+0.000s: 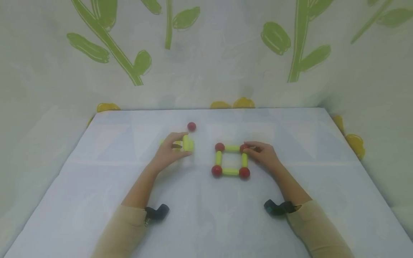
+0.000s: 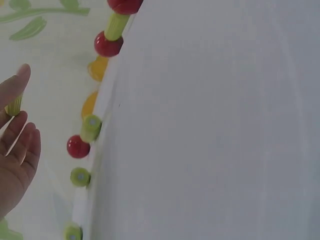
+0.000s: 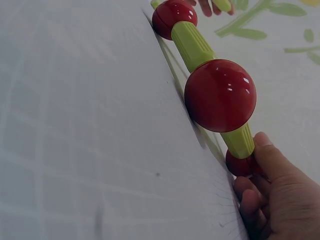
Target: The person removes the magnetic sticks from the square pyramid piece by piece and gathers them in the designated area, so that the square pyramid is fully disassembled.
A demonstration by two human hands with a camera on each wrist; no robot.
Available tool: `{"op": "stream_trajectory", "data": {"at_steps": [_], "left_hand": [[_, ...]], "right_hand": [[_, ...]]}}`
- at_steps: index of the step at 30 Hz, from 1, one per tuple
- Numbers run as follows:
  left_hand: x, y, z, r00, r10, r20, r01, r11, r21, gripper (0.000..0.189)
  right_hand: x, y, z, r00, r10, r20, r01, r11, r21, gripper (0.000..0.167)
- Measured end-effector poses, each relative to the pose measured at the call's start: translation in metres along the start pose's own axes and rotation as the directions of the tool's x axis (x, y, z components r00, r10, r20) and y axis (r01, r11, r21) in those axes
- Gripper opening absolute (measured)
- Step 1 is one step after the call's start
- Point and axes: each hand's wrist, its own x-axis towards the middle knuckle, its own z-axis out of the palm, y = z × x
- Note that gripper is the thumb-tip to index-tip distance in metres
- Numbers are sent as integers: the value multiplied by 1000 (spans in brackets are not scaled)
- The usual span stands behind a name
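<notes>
Your left grip [image 1: 167, 150] pinches a rod [image 1: 185, 143] left of centre, your right grip [image 1: 266, 155] a red ball [image 1: 242, 148] on the square [image 1: 230, 172] right of centre, probably light, stiff, slick pieces best held across their middles.

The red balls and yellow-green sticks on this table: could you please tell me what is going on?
A person's left grip pinches one yellow-green stick. The right grip holds the far right corner ball of a square made from four red balls and four sticks. Outside it lie another red ball and more sticks.
</notes>
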Motion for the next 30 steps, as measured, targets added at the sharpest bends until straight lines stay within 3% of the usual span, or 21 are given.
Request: {"op": "stream_trajectory", "data": {"at_steps": [6, 12, 17, 20, 26, 30], "left_hand": [[-11, -16, -33, 998, -52, -44, 54, 997, 55, 66], [-15, -38, -67, 994, -106, -12, 107, 987, 123, 70], [-20, -57, -94, 965, -258, 39, 249, 955, 160, 75], [-21, -67, -105, 946, -317, 59, 302, 935, 186, 75], [-18, -81, -117, 919, -381, 98, 340, 894, 292, 76], [-14, -87, -121, 915, -388, 109, 324, 869, 373, 74]], "right_hand": [[0, 0, 2, 1000, 13, 2, -13, 1000, -6, 56], [0, 1, 2, 1000, -4, -7, 4, 1000, -5, 54], [0, 1, 0, 1000, -23, -8, 23, 1000, -6, 54], [0, 1, -1, 1000, -18, -9, 18, 1000, -9, 54], [-1, -1, 0, 1000, 6, -1, -6, 1000, -4, 55], [-1, -2, 1, 1000, 17, 5, -17, 1000, -17, 55]]}}
